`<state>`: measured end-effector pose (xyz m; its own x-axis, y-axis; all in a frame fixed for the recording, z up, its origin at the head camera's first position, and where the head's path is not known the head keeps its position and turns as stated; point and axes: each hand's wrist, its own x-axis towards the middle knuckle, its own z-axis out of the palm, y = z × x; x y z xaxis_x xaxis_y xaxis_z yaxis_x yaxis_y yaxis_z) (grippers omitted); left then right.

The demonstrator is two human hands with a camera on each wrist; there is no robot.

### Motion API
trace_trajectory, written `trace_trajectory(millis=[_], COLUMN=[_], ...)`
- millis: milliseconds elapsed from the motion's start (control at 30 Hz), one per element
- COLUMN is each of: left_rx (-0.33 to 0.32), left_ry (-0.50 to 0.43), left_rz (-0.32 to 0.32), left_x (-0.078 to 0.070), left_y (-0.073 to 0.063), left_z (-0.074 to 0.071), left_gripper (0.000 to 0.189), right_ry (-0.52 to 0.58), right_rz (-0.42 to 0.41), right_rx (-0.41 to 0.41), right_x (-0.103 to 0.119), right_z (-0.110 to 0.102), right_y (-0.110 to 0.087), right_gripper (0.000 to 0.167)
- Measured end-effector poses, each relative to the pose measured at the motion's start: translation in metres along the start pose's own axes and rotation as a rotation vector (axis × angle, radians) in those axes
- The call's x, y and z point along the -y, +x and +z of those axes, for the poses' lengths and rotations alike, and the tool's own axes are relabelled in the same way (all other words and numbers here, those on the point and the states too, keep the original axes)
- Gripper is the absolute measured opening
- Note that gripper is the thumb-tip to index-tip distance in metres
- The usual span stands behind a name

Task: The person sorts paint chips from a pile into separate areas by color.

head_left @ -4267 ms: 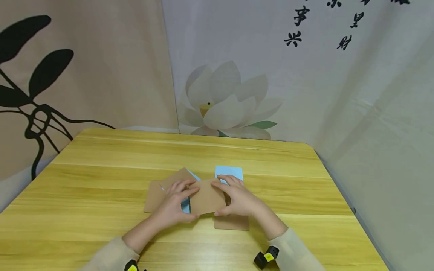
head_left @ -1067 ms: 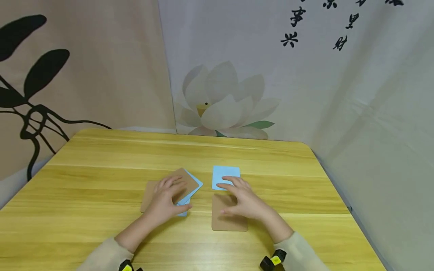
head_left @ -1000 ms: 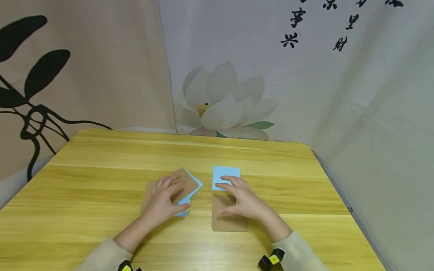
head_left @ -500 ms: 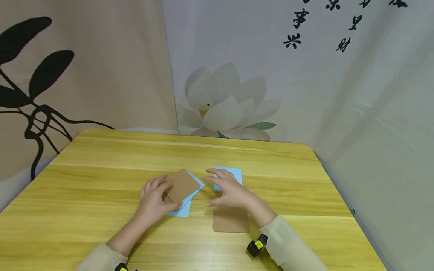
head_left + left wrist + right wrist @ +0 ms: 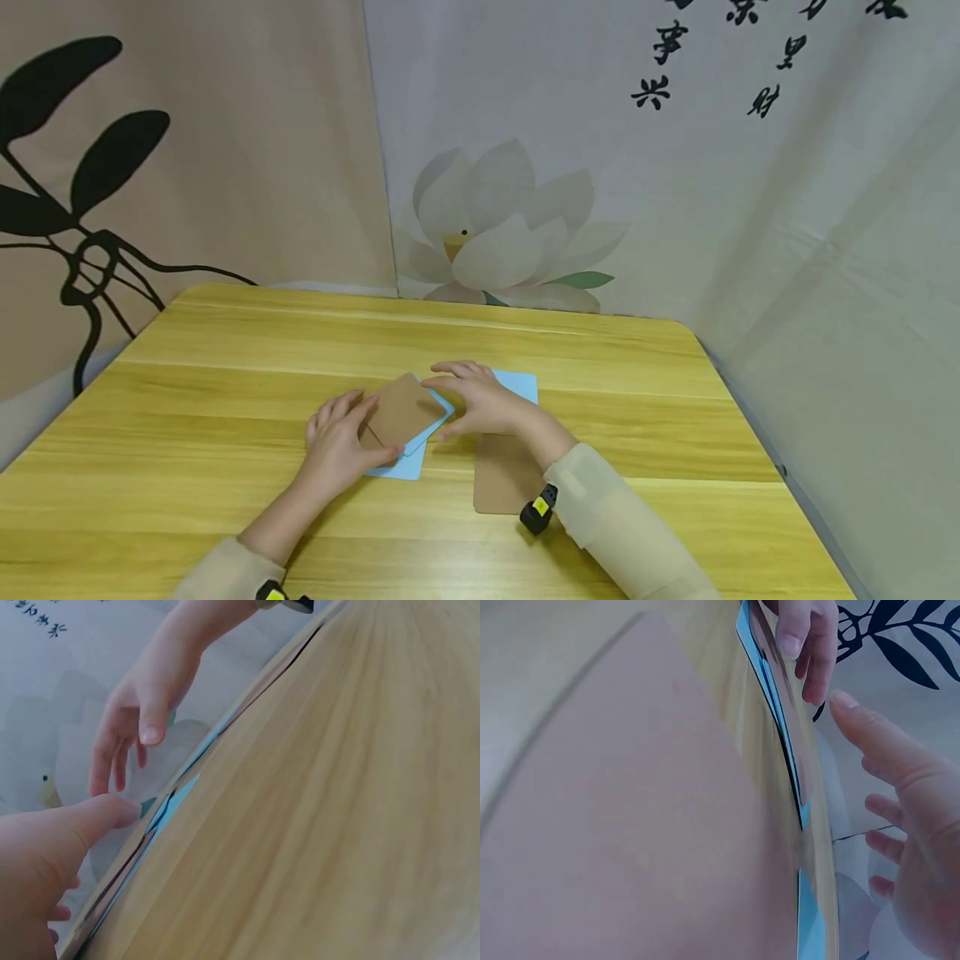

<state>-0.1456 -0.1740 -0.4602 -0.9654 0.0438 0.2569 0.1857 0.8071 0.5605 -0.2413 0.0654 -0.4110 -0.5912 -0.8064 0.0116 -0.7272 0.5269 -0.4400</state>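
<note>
A loose pile of thin square cards lies left of the table's middle. Its top brown card point(image 5: 405, 410) is turned askew, with blue cards point(image 5: 401, 468) showing beneath. My left hand point(image 5: 337, 442) is at the pile's left side, thumb and fingers spread; whether it touches the cards is unclear. At the pile's right corner my right hand point(image 5: 483, 400) hovers with parted fingers and nothing between them. In the right wrist view a gap shows between the right hand point(image 5: 915, 810) and the pile's brown top card point(image 5: 784, 686).
Under the right forearm lies a separate brown card point(image 5: 502, 479). Behind the right hand is a blue card point(image 5: 519, 385), partly hidden. All rest on a wooden table point(image 5: 675, 417) backed by a printed curtain point(image 5: 525, 83).
Earlier both hands held a brown card between them; it was then let go onto the left pile. The left hand drew back leftward, and the right hand moved left toward the pile.
</note>
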Motion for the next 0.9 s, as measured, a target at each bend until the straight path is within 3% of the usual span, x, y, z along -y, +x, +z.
trace_trajectory(millis=[567,900], left_rx=[0.044,0.044], left_ry=[0.023,0.051], left_rz=[-0.008,0.000], left_x=[0.001,0.003], left_y=[0.000,0.001], left_z=[0.002,0.003], left_gripper=[0.094,0.092], right_ry=[-0.054,-0.015], right_rz=[0.062,0.133], right_rx=[0.113,0.169], right_x=[0.001,0.000], right_z=[0.009,0.007], right_y=[0.036,0.046], right_gripper=[0.089,0.093])
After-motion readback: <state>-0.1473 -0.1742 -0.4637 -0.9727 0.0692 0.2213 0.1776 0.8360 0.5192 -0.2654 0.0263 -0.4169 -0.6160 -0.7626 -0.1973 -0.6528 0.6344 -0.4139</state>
